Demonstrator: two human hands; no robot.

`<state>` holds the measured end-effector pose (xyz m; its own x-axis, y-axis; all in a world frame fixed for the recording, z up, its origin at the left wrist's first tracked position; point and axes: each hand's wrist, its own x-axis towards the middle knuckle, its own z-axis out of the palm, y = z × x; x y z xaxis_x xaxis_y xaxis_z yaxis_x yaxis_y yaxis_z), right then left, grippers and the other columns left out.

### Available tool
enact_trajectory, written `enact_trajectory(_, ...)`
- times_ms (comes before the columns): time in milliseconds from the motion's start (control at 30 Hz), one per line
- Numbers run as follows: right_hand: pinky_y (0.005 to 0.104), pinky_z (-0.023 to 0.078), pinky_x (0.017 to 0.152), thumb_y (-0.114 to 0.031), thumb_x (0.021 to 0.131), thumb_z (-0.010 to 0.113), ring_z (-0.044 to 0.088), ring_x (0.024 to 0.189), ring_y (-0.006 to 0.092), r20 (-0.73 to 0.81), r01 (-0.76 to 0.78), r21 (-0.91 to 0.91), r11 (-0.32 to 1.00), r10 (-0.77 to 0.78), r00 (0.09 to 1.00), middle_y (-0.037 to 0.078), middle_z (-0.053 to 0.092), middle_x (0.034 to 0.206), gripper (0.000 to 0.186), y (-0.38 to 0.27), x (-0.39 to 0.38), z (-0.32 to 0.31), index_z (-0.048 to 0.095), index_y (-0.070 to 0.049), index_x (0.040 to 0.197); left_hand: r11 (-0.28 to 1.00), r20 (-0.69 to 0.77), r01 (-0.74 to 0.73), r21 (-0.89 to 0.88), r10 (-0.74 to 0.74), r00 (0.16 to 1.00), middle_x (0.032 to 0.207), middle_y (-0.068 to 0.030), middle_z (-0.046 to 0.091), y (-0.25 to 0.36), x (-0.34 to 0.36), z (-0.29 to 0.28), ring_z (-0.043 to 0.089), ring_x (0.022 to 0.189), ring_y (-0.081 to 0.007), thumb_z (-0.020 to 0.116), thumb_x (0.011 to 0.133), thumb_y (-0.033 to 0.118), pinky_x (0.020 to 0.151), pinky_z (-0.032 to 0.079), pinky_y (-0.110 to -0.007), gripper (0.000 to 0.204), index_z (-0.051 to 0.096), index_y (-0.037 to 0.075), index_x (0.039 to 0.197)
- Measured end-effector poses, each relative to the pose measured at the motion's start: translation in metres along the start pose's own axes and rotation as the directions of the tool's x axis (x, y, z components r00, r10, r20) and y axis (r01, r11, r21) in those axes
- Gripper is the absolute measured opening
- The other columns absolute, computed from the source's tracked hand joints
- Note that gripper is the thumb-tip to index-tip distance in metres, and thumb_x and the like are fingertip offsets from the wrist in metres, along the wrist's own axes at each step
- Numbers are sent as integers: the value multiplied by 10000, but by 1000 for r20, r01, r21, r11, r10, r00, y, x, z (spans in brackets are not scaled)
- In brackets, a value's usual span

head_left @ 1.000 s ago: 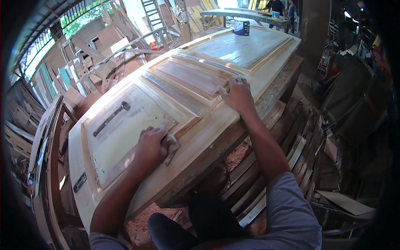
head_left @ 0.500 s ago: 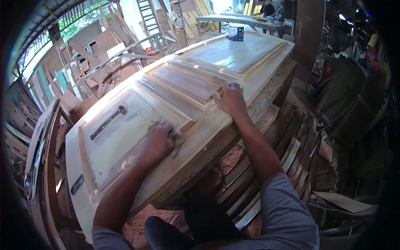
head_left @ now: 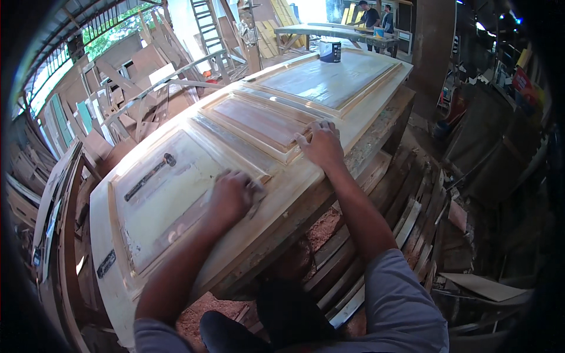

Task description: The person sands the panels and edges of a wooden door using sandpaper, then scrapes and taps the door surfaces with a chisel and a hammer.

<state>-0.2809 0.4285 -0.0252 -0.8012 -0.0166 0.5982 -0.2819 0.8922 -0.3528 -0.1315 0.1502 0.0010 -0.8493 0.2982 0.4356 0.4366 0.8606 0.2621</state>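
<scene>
A large pale wooden door with raised mouldings and inset panels lies flat in front of me. On its near rail, beside the lower panel, my left hand is closed on a folded greyish sheet that looks like sandpaper; motion blurs it slightly. Farther along, my right hand leans on the corner of the middle panel's moulding, fingers bent and thumb apart, with nothing visible in it. A dark long-handled tool with a knobbed end lies on the lower panel. A small dark flat piece rests on the left end rail.
A dark blue and white can stands on the far panel. Stacked boards and reddish shavings lie below the door's near side. Leaning planks fill the left background. Two people are at a far table.
The left hand has slid a little to the right and up along the near rail with the sheet. My right hand stays at the same moulding corner; the whole view has shifted slightly.
</scene>
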Motion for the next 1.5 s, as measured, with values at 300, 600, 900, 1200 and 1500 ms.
enact_trajectory(300, 555, 446, 1180, -503, 993, 752, 578, 1374, 429, -25, -14, 2, 1000, 14, 1000, 261, 701, 1346, 587, 12, -1, -6, 722, 16, 1265, 994, 42, 56, 95, -61, 997, 1000, -199, 756, 4, -29, -23, 691, 1077, -416, 734, 916, 141, 1012, 518, -524, 120, 773, 34, 954)
enact_trajectory(600, 555, 448, 1177, -487, 979, 768, 587, 1357, 421, -21, -9, 63, 998, 10, 1000, 252, 704, 1327, 555, 7, 0, 3, 727, 6, 1229, 987, 2, 42, 155, -43, 999, 984, -218, 750, -6, -15, -2, 686, 1066, -440, 722, 914, 141, 1011, 509, -553, 161, 773, 4, 981)
enact_trajectory(900, 543, 435, 1187, -476, 980, 766, 578, 1369, 423, -38, 6, 68, 998, -3, 999, 250, 712, 1306, 530, 1, 1, -2, 734, -3, 1218, 998, -7, 2, 66, -1, 1000, 936, -224, 697, -15, -56, -37, 634, 1002, -462, 703, 891, 78, 936, 500, -565, 80, 716, 11, 933)
enact_trajectory(1200, 543, 446, 1177, -474, 983, 763, 580, 1366, 405, -53, -35, -1, 999, 35, 998, 238, 715, 1318, 539, 18, -5, -3, 737, -10, 1257, 985, 74, 94, 144, -105, 992, 940, -202, 699, -33, -121, -79, 638, 964, -455, 724, 902, 107, 954, 519, -560, 92, 703, 24, 936)
enact_trajectory(1500, 543, 444, 1180, -481, 981, 763, 585, 1358, 409, -43, 2, -4, 1000, -2, 999, 242, 721, 1305, 528, 5, 4, 4, 747, -14, 1226, 994, 13, -8, 113, 7, 1000, 1008, -220, 715, -24, -63, -39, 640, 1038, -449, 695, 890, 70, 1008, 508, -558, 126, 735, 24, 1000)
